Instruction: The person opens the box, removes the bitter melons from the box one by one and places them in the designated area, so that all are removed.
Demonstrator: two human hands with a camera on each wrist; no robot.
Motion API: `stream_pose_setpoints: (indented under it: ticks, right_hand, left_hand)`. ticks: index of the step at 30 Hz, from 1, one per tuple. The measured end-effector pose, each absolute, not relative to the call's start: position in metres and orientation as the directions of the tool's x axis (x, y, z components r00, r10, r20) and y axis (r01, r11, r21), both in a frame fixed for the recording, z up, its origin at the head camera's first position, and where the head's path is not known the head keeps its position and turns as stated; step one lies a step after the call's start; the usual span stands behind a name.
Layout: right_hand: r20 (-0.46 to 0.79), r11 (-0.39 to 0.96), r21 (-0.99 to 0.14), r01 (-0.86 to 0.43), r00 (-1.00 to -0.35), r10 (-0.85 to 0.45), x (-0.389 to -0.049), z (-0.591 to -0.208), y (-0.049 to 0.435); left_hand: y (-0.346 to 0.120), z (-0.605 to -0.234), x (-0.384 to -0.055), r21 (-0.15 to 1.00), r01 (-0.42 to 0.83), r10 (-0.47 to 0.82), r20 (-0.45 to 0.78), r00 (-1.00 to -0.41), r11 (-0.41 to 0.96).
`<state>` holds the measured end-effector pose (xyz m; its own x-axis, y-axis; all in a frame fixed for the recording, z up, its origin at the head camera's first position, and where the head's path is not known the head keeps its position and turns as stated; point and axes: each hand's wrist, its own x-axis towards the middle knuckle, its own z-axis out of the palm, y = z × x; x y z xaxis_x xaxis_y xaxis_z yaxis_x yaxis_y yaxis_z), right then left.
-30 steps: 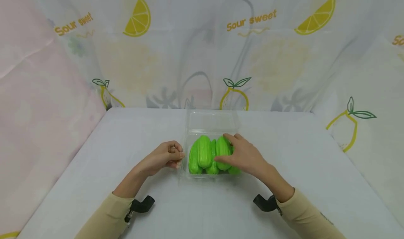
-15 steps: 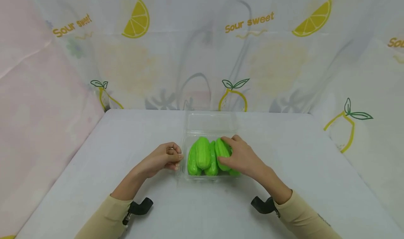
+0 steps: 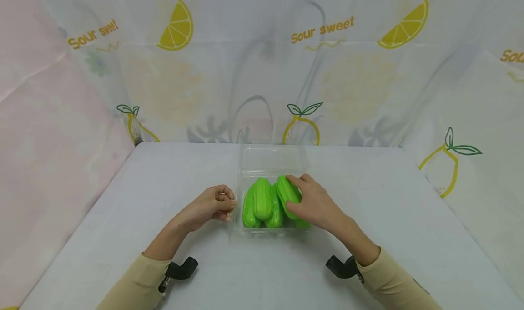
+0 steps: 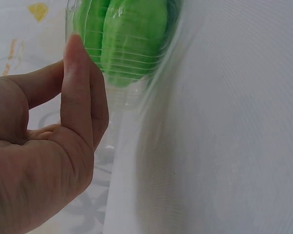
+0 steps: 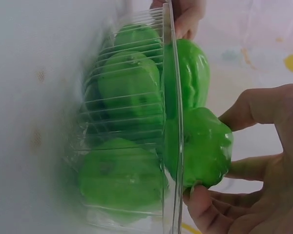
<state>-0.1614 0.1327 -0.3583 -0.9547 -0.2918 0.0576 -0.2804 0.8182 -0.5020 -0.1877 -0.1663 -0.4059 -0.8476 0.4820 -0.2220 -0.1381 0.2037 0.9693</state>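
Note:
A clear plastic clamshell box (image 3: 262,231) holds several bright green ribbed vegetables (image 3: 263,198), shaped like short cucumbers. My left hand (image 3: 210,204) pinches the box's left rim between thumb and fingers; in the left wrist view the thumb (image 4: 77,92) lies along the clear wall. At the box's right side, my right hand (image 3: 314,204) grips one green ribbed vegetable (image 3: 288,197), its top leaning left. Seen from the right wrist, this vegetable (image 5: 205,148) sticks up above the rim with fingers and thumb around its end. Another vegetable (image 5: 119,178) lies below it inside the box.
The box's clear lid (image 3: 273,159) stands open toward the back. White cloth (image 3: 184,160) covers the table, and a lemon-print curtain (image 3: 229,68) hangs behind it. Black wrist camera mounts (image 3: 183,268) jut out from both sleeves.
The vegetable in my right hand has tilted, its top going left, and shifted slightly relative to the others. My left hand keeps its place on the box rim.

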Motion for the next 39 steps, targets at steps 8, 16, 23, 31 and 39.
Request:
stream_pose_setpoints:
  ticks: [8,16,23,31,39]
  right_hand:
    - [0.104,0.798,-0.518,-0.308,-0.949,-0.299,-0.166,-0.359,0.138]
    - [0.151,0.774,-0.541,-0.328,-0.944,-0.294,-0.175,-0.36,0.142]
    - [0.17,0.744,-0.58,-0.333,-0.942,-0.289,-0.181,-0.356,0.147]
    - [0.18,0.731,-0.61,-0.306,-0.952,-0.248,-0.19,-0.354,0.157]
    - [0.189,0.708,-0.647,-0.282,-0.959,-0.21,-0.201,-0.359,0.167]
  left_hand:
    - [-0.166,-0.407,-0.187,0.968,-0.142,0.475,-0.227,-0.85,0.209]
    - [-0.166,-0.407,-0.188,0.967,-0.148,0.476,-0.232,-0.848,0.207]
    - [-0.166,-0.407,-0.188,0.967,-0.15,0.474,-0.232,-0.85,0.204]
    - [-0.166,-0.408,-0.188,0.968,-0.143,0.475,-0.227,-0.85,0.208]
    - [-0.166,-0.406,-0.187,0.966,-0.15,0.462,-0.235,-0.855,0.212]
